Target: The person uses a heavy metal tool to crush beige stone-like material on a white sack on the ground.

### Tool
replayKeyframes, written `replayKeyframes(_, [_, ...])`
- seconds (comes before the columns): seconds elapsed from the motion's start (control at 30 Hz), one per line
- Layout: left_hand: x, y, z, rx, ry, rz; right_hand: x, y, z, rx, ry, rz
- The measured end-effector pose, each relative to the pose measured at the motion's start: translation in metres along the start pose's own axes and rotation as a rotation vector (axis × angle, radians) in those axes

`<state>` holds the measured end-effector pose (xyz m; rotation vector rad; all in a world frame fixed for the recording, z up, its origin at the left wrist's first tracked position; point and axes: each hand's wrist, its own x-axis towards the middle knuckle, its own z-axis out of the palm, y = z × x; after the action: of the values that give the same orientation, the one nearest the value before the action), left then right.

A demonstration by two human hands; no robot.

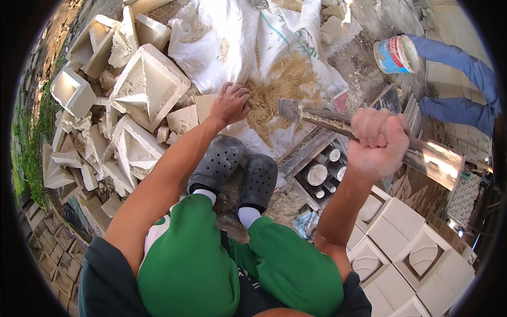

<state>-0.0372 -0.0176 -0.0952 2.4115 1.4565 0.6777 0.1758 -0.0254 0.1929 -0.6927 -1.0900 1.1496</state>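
Note:
My left hand (231, 103) is closed on the near edge of a white woven sack (214, 58) that lies spread on the ground. Crumbly tan material (280, 90) covers the sack just right of that hand. My right hand (377, 142), slightly blurred, is raised and wrapped round a hammer-like tool (330, 120). This tool has a long, flat wooden handle, and its grey block-like end points left, over the tan material. The handle's wide near end sticks out to the right of my fist.
Broken cream-coloured moulded blocks (150, 87) are heaped at the left. A wooden crate (301, 182) with several cylinders stands beside my shoes (256, 182). Cream blocks (393, 230) are stacked at lower right. A bucket (396, 54) stands near another person's blue-trousered legs (457, 108).

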Motion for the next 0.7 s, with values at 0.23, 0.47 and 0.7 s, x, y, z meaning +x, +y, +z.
replayKeyframes(0.23, [-0.002,-0.004,-0.002,0.005,-0.02,-0.012,-0.027,0.074,0.005,-0.15,0.215,0.087])
replayKeyframes(0.47, [0.002,0.002,-0.001,0.007,-0.02,-0.018,-0.025,0.085,-0.025,-0.006,0.217,0.16])
replayKeyframes(0.7, [-0.004,-0.001,-0.004,0.024,-0.033,-0.026,-0.002,-0.002,0.001,0.022,0.067,-0.081])
